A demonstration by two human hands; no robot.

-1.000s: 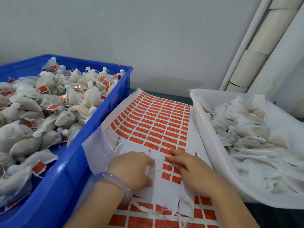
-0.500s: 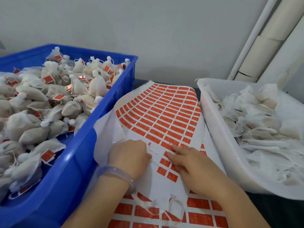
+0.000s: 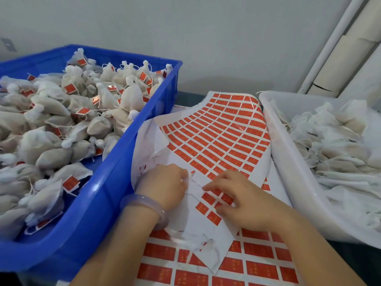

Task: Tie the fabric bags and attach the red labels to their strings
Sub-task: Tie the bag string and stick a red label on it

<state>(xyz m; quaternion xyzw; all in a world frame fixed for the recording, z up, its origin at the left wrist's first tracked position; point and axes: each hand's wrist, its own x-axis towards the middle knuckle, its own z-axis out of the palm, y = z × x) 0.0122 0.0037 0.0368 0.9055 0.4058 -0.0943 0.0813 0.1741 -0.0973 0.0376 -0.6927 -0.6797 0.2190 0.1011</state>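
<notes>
My left hand (image 3: 165, 184) rests curled on a white sheet of red labels (image 3: 216, 141) and pinches a thin white string (image 3: 192, 195). That string runs toward my right hand (image 3: 243, 199). The right hand's fingertips lie on the sheet at the edge of the remaining red labels; what is under them is hidden. A white fabric bag (image 3: 185, 238) lies partly under my left wrist. Tied bags with red labels (image 3: 51, 157) fill the blue crate (image 3: 115, 182) on the left. Untied white bags (image 3: 340, 151) lie in the white tub (image 3: 288, 172) on the right.
A second label sheet (image 3: 257, 267) with larger red labels lies beneath the first, near me. The grey wall stands close behind, with white pipes (image 3: 334, 48) leaning at the back right. The crate and the tub hem the sheets in on both sides.
Both hands stayed together on the label sheet with small finger movements. The sheet's far end has curled up higher, and my view has tilted a little.
</notes>
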